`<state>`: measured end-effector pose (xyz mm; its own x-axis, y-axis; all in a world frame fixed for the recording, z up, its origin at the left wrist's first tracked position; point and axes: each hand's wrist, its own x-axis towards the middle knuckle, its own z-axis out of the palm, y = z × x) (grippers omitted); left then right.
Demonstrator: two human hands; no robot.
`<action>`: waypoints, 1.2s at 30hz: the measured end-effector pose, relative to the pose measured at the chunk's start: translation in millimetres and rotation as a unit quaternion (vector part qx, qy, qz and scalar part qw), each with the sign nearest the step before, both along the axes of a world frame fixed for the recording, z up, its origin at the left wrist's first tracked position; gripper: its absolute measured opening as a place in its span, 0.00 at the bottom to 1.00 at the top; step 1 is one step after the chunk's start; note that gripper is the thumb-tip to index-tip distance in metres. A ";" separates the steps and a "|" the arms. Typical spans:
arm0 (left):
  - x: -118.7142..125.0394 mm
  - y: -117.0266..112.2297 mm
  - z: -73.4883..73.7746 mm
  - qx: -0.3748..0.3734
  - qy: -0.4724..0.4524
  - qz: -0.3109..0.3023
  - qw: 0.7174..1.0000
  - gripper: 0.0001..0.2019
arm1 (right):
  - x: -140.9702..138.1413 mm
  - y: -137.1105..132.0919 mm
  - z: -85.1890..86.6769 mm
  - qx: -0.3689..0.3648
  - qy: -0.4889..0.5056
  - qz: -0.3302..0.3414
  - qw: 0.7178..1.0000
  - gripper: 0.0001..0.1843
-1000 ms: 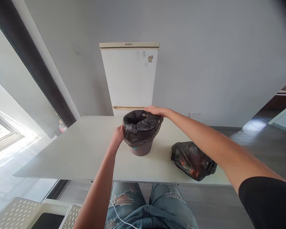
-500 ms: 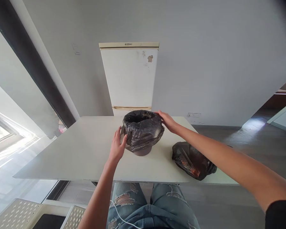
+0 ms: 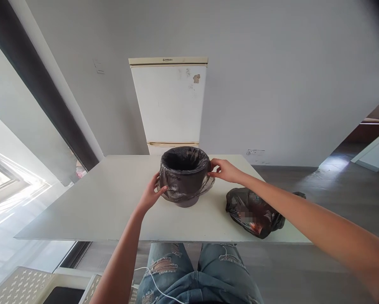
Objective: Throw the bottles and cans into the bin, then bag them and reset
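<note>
fingers of right hand (image 3: 228, 170) pinch black liner (image 3: 183, 182), left hand (image 3: 150, 193) spread loosely against its side, mouth now rounder and smoother over bin (image 3: 187, 203) on white table (image 3: 116, 202), so likely seated more evenly.

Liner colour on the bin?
The liner is black, slightly see-through; best seen in the head view.

1. White table (image 3: 82, 202), left stretch: open passage was offered.
2. Lined bin (image 3: 183, 183), sides: obstructed by left hand (image 3: 151, 194) and right hand (image 3: 226, 170); its mouth was left open from above.
3. Filled black bag (image 3: 255, 211): near right was blocked.
</note>
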<state>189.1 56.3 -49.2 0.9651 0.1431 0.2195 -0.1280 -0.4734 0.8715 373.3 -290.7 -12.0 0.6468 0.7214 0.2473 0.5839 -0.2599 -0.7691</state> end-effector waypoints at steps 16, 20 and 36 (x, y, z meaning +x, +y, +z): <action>9.4 54.0 -44.8 0.061 0.081 0.186 0.977 0.31 | -33.6 19.8 47.3 -0.029 -0.306 0.099 0.946 0.14; 9.7 53.5 -42.5 0.064 0.104 0.157 0.980 0.31 | -26.3 21.2 45.8 -0.058 -0.313 0.067 0.946 0.07; 11.5 55.4 -51.7 0.112 0.130 0.136 0.976 0.28 | 52.6 -101.7 3.5 -0.142 -0.279 -0.196 0.929 0.15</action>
<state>200.6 111.7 -100.9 0.9255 0.3777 0.0275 0.2402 -0.6417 0.7284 425.9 -392.4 -8.6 0.7023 0.5449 0.4581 0.6887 -0.6829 -0.2436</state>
